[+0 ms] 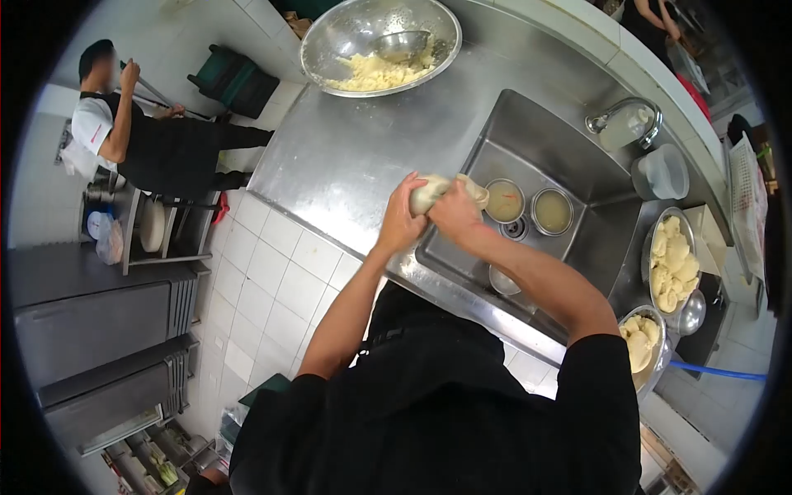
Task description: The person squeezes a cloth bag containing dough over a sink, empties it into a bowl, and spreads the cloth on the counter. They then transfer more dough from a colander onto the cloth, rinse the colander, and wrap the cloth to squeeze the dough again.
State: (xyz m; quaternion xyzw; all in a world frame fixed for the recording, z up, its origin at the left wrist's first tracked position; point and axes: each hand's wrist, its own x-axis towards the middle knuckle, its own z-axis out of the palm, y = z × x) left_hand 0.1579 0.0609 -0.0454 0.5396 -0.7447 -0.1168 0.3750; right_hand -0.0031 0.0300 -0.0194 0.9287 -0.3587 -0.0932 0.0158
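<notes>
Both my hands grip a pale, damp-looking cloth bundle [428, 195] over the left edge of the sink [536, 124]. My left hand [401, 216] is wrapped round its rounded end. My right hand [456, 214] is closed round the gathered part, and a loose end of the cloth sticks out to its right. What is inside the bundle is hidden. Just right of my right hand, two round metal containers [505, 200] of cloudy liquid stand in the sink near the drain. A large metal bowl [351, 29] holds crumbly yellow stuff and a smaller metal bowl [402, 45].
Right of the sink are two metal bowls of pale yellow lumps [675, 260]. A faucet [623, 115], a clear jug and a plastic tub [660, 173] line the back edge. Another person [165, 140] stands at the left, holding a long handle. Metal counter [355, 157] extends left of the sink.
</notes>
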